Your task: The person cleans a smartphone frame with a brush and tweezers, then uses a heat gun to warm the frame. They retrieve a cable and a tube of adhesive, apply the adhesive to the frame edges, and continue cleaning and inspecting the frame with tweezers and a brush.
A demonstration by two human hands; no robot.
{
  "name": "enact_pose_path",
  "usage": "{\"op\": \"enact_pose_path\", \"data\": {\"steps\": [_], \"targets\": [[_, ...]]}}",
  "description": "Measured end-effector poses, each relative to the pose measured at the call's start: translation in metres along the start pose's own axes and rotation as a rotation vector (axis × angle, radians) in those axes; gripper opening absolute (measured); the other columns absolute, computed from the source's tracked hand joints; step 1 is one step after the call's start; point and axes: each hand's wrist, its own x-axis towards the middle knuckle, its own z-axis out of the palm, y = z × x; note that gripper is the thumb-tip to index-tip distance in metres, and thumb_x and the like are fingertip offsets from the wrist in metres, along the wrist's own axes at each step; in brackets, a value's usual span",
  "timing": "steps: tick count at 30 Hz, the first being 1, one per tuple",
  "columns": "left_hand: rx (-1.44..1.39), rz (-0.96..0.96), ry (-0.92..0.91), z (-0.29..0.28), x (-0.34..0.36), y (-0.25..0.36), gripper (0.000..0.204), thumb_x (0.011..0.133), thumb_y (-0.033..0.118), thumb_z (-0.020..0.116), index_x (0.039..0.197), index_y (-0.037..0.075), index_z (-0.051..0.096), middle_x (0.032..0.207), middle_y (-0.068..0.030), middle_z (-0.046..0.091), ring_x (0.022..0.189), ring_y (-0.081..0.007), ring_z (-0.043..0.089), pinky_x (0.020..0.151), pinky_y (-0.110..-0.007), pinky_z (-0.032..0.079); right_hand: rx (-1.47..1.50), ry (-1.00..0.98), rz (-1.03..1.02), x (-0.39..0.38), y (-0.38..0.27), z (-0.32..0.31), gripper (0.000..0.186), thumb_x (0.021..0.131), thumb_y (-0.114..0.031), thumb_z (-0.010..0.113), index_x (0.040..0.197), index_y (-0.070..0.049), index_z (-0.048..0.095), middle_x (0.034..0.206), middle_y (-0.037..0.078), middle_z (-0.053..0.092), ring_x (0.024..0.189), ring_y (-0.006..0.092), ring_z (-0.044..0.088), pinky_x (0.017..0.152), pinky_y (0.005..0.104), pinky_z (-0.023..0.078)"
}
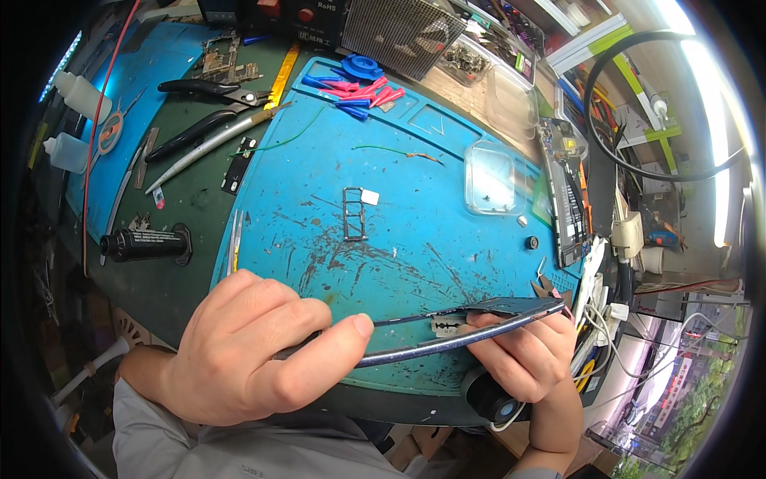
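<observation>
A thin dark device, apparently a phone seen edge-on with a blue rim (447,343), spans between my two hands above the blue mat. My left hand (263,347) is closed on its left end, the thumb lying along the edge. My right hand (523,355) grips the right end from below, its fingers curled against the rim. A gap shows between the rim and a black panel (511,306) above it. In that gap, beside my right fingertips, sits a double-edged razor blade (445,325); whether my fingers touch it I cannot tell.
On the blue mat (303,172) lie a small black ladder-like frame (353,214), tweezers (236,239) and pink and blue caps (375,92). A clear plastic box (491,180) stands right. Left are cutting pliers (199,120) and a black cylinder (148,243). A black round object (488,395) is below my right hand.
</observation>
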Motion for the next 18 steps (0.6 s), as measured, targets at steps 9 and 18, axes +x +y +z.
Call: {"op": "enact_pose_path", "data": {"steps": [9,18], "targets": [[0.013,0.004,0.006,0.0008,0.0004,0.0004,0.062,0.074,-0.003,0.084,0.126,0.007,0.053,0.087,-0.0038,0.07,0.071,-0.0225,0.063,0.064,-0.036,0.043,-0.007,0.015,0.007,-0.0001,-0.0007,0.0006,0.034,0.059,-0.013,0.067,0.09,-0.006,0.079,0.083,0.003,0.073,0.07,0.0133,0.067,0.065,0.0245,0.051],[0.012,0.001,-0.001,0.0002,0.001,0.0,0.061,0.075,-0.003,0.084,0.126,0.007,0.052,0.087,-0.0043,0.07,0.07,-0.0231,0.063,0.064,-0.037,0.043,-0.006,0.009,0.008,0.0007,0.0,0.0004,0.035,0.059,-0.013,0.067,0.09,-0.006,0.079,0.083,0.003,0.072,0.071,0.0133,0.067,0.065,0.0243,0.05]]}}
